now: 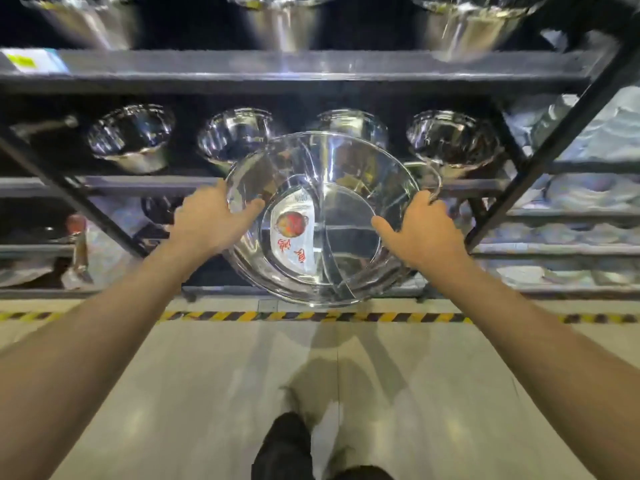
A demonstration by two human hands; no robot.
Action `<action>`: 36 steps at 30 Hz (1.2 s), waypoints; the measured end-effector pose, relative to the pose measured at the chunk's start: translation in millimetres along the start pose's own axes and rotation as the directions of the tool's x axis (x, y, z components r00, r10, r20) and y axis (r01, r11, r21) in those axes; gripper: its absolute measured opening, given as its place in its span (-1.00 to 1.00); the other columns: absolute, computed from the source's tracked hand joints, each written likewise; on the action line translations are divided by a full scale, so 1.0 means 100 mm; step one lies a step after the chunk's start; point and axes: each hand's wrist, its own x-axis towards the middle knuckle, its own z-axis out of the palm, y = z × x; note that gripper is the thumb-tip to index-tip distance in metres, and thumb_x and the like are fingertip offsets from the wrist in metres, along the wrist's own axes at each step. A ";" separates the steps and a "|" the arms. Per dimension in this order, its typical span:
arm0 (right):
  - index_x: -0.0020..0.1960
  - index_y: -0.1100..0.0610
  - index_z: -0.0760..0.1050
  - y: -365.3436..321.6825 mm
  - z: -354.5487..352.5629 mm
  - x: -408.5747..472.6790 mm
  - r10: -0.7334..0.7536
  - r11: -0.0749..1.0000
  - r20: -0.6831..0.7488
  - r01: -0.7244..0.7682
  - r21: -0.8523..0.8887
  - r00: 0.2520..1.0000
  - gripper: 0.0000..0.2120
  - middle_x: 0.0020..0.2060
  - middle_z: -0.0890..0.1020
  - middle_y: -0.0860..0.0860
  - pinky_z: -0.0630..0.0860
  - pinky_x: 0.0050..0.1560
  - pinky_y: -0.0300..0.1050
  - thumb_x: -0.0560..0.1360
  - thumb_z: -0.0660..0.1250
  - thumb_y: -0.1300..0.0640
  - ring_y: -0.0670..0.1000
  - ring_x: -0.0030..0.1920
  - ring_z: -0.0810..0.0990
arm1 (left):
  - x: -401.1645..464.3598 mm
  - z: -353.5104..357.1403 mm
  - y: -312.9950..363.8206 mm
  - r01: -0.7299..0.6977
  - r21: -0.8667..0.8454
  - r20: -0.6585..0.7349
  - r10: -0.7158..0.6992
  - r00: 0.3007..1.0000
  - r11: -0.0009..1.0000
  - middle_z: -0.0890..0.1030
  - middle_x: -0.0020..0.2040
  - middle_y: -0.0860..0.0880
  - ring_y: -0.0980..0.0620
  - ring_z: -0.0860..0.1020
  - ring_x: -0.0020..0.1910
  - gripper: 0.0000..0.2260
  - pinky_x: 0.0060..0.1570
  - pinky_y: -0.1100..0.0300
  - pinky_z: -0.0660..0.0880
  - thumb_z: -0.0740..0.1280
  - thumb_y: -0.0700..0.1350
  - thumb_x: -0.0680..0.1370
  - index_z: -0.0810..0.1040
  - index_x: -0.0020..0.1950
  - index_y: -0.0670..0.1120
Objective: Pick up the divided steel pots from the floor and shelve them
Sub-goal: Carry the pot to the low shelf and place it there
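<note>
Both hands carry the divided steel pot in the air, before the shelf — left hand and right hand each in a closed grip on opposite rims, thumbs inside, likely to keep the wide, slippery pot level.

One head-worn wide-angle view (edges bowed, somewhat blurred) looks forward and down, close to the shelving rack and floor.
</note>
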 end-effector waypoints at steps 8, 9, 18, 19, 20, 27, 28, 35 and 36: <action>0.18 0.18 0.34 0.37 1.94 -0.72 0.071 0.989 0.258 -0.102 0.108 0.964 -0.53 0.03 0.45 0.27 0.49 -0.16 0.01 0.50 0.29 -0.17 0.19 -0.13 0.53 | -0.54 1.82 -1.07 0.084 0.109 0.130 -0.098 0.987 0.990 0.59 0.07 -0.27 -0.31 0.54 0.08 -0.42 0.03 -0.11 0.51 0.27 0.30 0.49 0.45 0.33 -0.09; 0.14 0.18 0.41 0.40 2.23 -0.79 0.066 0.984 0.312 -0.114 0.139 0.948 -0.62 -0.03 0.47 0.25 0.47 -0.15 -0.05 0.55 0.22 -0.12 0.18 -0.11 0.51 | -0.60 2.10 -1.26 0.090 0.110 0.148 -0.105 0.983 0.990 0.60 0.06 -0.26 -0.30 0.54 0.07 -0.41 0.02 -0.10 0.51 0.28 0.29 0.50 0.44 0.35 -0.10; 0.31 0.38 0.35 0.69 4.83 -0.63 0.044 0.991 0.394 -0.090 0.099 0.918 -0.31 0.17 0.49 0.35 0.53 -0.08 0.11 0.51 0.28 -0.21 0.35 0.04 0.55 | -0.34 4.31 -2.57 0.157 0.122 0.246 -0.183 0.952 0.980 0.60 0.08 -0.29 -0.34 0.55 0.08 -0.46 0.09 -0.18 0.49 0.27 0.24 0.52 0.45 0.32 -0.14; 0.33 0.39 0.34 0.72 5.10 -0.50 0.030 0.995 0.402 -0.064 0.071 0.915 -0.28 0.18 0.49 0.34 0.51 -0.04 0.07 0.51 0.25 -0.23 0.33 0.09 0.54 | -0.20 4.53 -2.67 0.160 0.121 0.231 -0.185 0.955 0.980 0.59 0.05 -0.30 -0.34 0.55 0.07 -0.43 0.08 -0.17 0.49 0.25 0.27 0.51 0.47 0.30 -0.14; 0.37 0.38 0.30 0.74 5.37 -0.36 0.024 0.998 0.417 -0.047 0.045 0.909 -0.24 0.20 0.48 0.32 0.50 0.00 0.03 0.51 0.22 -0.26 0.29 0.12 0.52 | -0.06 4.74 -2.77 0.163 0.120 0.221 -0.186 0.957 0.979 0.59 0.02 -0.30 -0.33 0.56 0.06 -0.39 0.07 -0.16 0.50 0.22 0.31 0.48 0.49 0.29 -0.14; 0.40 0.40 0.21 0.75 6.80 0.70 0.005 0.992 0.251 -0.037 0.124 0.968 -0.13 0.08 0.53 0.32 0.30 -0.16 -0.08 0.45 0.30 -0.30 0.31 0.02 0.57 | 1.27 5.84 -3.48 0.134 0.125 0.175 -0.154 0.972 0.983 0.57 0.09 -0.28 -0.33 0.55 0.06 -0.33 0.03 -0.15 0.53 0.18 0.40 0.40 0.50 0.24 -0.11; 0.41 0.37 0.20 0.74 6.97 0.88 0.018 0.991 0.250 -0.051 0.126 0.968 -0.12 0.12 0.50 0.32 0.30 -0.14 -0.06 0.44 0.29 -0.32 0.31 0.05 0.55 | 1.44 5.96 -3.56 0.112 0.125 0.157 -0.131 0.979 0.986 0.57 0.05 -0.26 -0.32 0.55 0.03 -0.33 0.01 -0.14 0.53 0.16 0.40 0.40 0.50 0.20 -0.12; 0.23 0.42 0.35 0.66 7.73 1.89 -0.067 0.997 0.051 0.065 0.034 0.996 -0.16 0.05 0.51 0.38 0.31 -0.23 -0.09 0.44 0.26 -0.37 0.31 -0.07 0.55 | 2.51 6.62 -3.89 -0.012 0.019 0.058 0.011 0.998 1.000 0.62 -0.04 -0.19 -0.22 0.60 -0.04 -0.45 -0.03 -0.11 0.58 0.25 0.32 0.46 0.55 0.12 -0.14; 0.10 0.38 0.42 0.62 7.79 2.00 -0.080 0.996 0.028 0.079 0.029 0.996 -0.23 -0.06 0.54 0.31 0.31 -0.32 -0.13 0.44 0.26 -0.37 0.25 -0.18 0.53 | 2.63 6.70 -3.93 -0.006 0.004 0.046 0.006 0.999 1.000 0.64 -0.06 -0.19 -0.20 0.62 -0.08 -0.43 -0.05 -0.12 0.60 0.24 0.34 0.44 0.58 0.09 -0.14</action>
